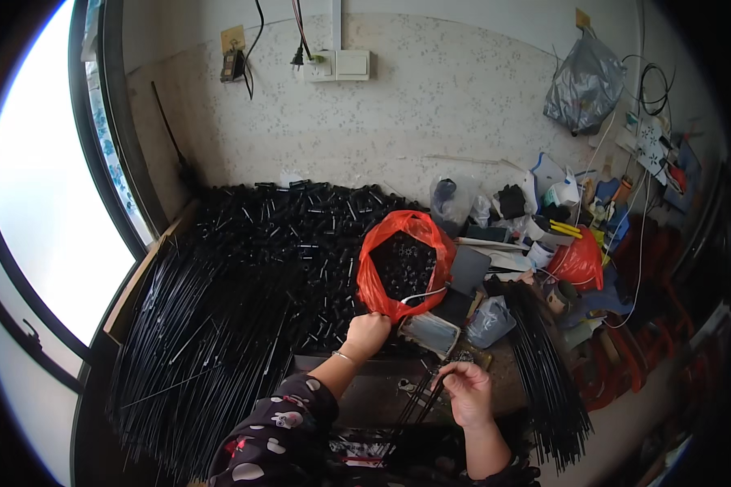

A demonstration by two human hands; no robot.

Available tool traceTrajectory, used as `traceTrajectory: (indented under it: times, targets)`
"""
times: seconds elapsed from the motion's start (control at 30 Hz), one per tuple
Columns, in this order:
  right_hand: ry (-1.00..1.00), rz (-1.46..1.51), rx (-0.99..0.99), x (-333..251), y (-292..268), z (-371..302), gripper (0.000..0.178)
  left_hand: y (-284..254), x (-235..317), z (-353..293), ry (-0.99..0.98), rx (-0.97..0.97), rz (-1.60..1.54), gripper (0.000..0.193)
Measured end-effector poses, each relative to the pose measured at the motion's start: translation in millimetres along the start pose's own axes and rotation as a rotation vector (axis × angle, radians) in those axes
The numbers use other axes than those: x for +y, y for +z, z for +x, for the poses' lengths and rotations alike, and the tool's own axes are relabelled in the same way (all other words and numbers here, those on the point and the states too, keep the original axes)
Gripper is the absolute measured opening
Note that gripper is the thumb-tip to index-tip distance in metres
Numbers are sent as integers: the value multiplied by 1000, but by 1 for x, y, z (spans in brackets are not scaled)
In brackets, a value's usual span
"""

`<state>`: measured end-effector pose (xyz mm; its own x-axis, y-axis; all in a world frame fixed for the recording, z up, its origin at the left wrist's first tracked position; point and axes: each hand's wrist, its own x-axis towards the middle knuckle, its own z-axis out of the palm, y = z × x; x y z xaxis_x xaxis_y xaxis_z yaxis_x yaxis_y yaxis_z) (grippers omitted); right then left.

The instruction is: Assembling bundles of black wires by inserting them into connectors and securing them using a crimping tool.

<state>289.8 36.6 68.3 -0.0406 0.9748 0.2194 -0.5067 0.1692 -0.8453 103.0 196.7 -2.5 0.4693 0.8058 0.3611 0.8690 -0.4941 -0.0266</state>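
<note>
My left hand [368, 334] is closed, its back toward me, by the near left rim of a red plastic bag [369, 288]. Its fingertips are hidden, so what they hold, if anything, does not show. Small dark pieces [406, 264] fill the bag, and a white curved strip [424, 295] lies at its near edge. My right hand [467, 394] is closed in a pinch on several thin black rods [414, 402], which slant down toward my lap. A shallow rectangular tray [430, 334] sits between the bag and my right hand.
Short black tubes [300, 219] are heaped at the back. Long black rods [195, 349] lie piled at the left, and another bundle [544, 373] at the right. Clutter on the right includes yellow-handled pliers [565, 229], a clear plastic bag [491, 321] and a red bundle [578, 260].
</note>
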Motion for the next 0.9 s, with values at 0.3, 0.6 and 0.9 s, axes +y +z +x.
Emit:
traceTrajectory:
  times: [0.3,0.6,0.9]
  targets:
    - [-21,-133,-8,-11,36,-21,10,-87,15,-63,-404,67,-2384,15]
    - [156,65,-288,-12,90,-50,12,-168,46,-140,8,38,-2456,12]
    - [113,46,-333,-8,99,-64,14,-180,46,-158,-9,-60,-2438,10]
